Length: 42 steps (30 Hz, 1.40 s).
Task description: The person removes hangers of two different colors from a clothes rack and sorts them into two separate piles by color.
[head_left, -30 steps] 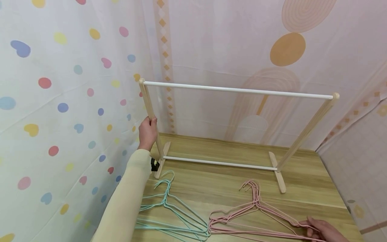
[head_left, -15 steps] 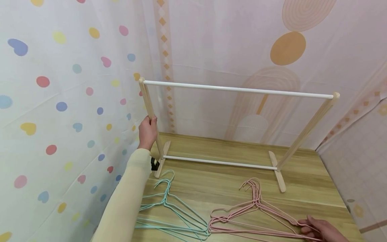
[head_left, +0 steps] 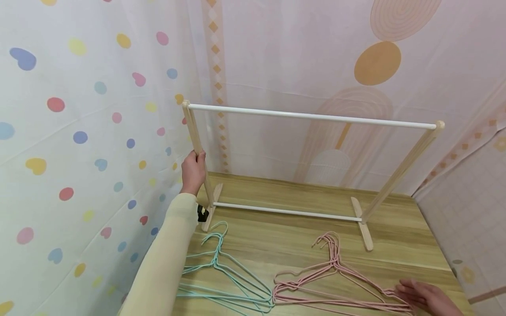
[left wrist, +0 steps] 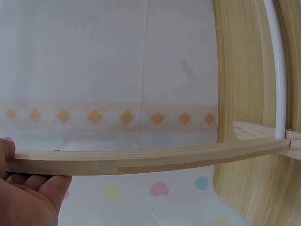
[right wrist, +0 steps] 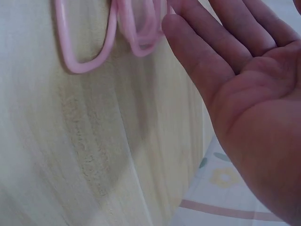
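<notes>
A garment rack with wooden posts and a white top rail (head_left: 308, 116) stands upright on the wooden tabletop. My left hand (head_left: 193, 172) grips its left post (head_left: 192, 131) about halfway up. In the left wrist view, thumb and fingers of the left hand (left wrist: 33, 200) lie on either side of the post (left wrist: 141, 161). At lower right, my right hand (head_left: 424, 296) is by the right end of a bunch of pink hangers (head_left: 335, 263). The right wrist view has that hand (right wrist: 249, 94) palm showing, fingers extended, close to the pink hangers' (right wrist: 77, 68) rounded corners; contact is unclear.
Several teal hangers (head_left: 215, 263) lie left of the pink ones, their ends meeting. The rack's lower white bar (head_left: 286, 211) and right foot (head_left: 365, 235) are behind the hangers. Patterned curtains (head_left: 118, 131) border the wooden table (head_left: 276, 241).
My right hand has let go of the pink hangers' right end and its fingers have straightened. The left hand stays on the post, and the rack has not visibly moved.
</notes>
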Each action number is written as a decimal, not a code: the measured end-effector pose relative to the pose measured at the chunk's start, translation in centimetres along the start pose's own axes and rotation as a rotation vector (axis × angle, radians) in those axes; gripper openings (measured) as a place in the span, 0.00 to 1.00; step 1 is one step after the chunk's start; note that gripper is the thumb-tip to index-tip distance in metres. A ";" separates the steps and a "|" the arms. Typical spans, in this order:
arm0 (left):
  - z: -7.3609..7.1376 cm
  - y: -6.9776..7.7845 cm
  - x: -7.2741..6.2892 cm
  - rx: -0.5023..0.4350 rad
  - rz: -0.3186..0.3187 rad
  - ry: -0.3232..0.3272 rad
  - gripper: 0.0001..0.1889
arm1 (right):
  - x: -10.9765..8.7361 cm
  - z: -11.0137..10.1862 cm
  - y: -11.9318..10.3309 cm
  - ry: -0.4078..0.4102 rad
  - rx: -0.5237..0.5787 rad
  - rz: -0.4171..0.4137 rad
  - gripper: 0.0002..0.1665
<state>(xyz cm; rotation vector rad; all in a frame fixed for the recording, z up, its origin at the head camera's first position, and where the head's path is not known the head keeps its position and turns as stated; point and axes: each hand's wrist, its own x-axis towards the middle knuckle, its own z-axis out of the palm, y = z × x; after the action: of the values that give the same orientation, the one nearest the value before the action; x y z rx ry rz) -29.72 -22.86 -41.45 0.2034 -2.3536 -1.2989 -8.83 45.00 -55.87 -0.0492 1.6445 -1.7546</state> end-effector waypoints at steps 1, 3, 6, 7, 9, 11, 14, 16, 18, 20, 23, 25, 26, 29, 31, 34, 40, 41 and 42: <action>0.0 0.0 0.0 -0.002 -0.001 0.000 0.20 | -0.1 0.0 -0.1 -0.001 0.012 0.003 0.35; 0.0 0.1 0.0 -0.005 -0.003 0.000 0.21 | -0.2 -0.1 -0.2 -0.005 0.051 0.006 0.34; 0.1 0.2 0.0 -0.008 -0.005 -0.001 0.21 | -0.3 -0.1 -0.3 -0.050 0.124 -0.008 0.32; 0.1 0.2 0.0 -0.008 -0.006 -0.001 0.21 | -0.2 -0.1 -0.2 -0.070 0.150 -0.013 0.30; 0.1 0.2 0.0 -0.005 -0.005 0.000 0.20 | -0.2 0.1 -0.2 -0.093 0.183 -0.025 0.29; 0.2 0.2 0.0 -0.006 -0.005 0.002 0.19 | -0.2 0.2 -0.3 -0.089 0.188 -0.023 0.28; 0.2 0.1 -0.1 -0.004 -0.006 0.003 0.18 | -0.1 0.6 -0.4 -0.079 0.179 -0.031 0.27; 0.3 0.1 -0.1 -0.005 -0.005 0.002 0.19 | 0.0 0.8 -0.5 -0.093 0.191 -0.044 0.27; 0.3 0.1 -0.1 -0.002 -0.003 0.002 0.19 | 0.2 1.1 -0.6 -0.145 0.220 -0.068 0.29; 0.4 0.1 -0.1 0.001 -0.001 0.000 0.20 | 0.3 1.5 -0.7 -0.188 0.250 -0.085 0.30; 0.5 0.1 0.0 0.002 -0.002 0.001 0.19 | 0.6 2.0 -0.7 -0.209 0.274 -0.112 0.32; 0.6 0.1 0.1 0.001 -0.004 0.000 0.19 | 0.8 2.4 -0.8 -0.199 0.275 -0.133 0.32; 0.6 0.1 0.1 -0.002 -0.004 0.001 0.19 | 0.9 2.5 -0.8 -0.202 0.278 -0.147 0.33; 0.7 0.2 0.2 0.004 -0.003 -0.003 0.20 | 1.2 3.1 -0.8 -0.250 0.304 -0.193 0.35; 0.8 0.0 0.2 0.010 0.000 -0.008 0.19 | 1.6 3.5 -0.8 -0.294 0.336 -0.223 0.37; 0.9 -0.3 0.1 0.020 0.001 -0.020 0.19 | 2.2 4.3 -0.9 -0.338 0.364 -0.269 0.38; 1.0 -0.8 0.1 0.032 -0.017 -0.036 0.19 | 3.3 5.9 -1.2 -0.323 0.339 -0.400 0.39; 1.0 -0.9 0.0 0.030 -0.017 -0.037 0.19 | 3.4 6.1 -1.3 -0.319 0.336 -0.421 0.40; 1.0 -0.9 0.0 0.028 -0.015 -0.037 0.19 | 3.6 6.4 -1.4 -0.312 0.334 -0.435 0.40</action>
<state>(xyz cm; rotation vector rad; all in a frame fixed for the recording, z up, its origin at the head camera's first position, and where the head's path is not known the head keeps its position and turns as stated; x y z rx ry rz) -30.20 -22.63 -42.68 0.2082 -2.4067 -1.2874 -9.04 37.55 -55.02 -0.5311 1.1567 -2.1953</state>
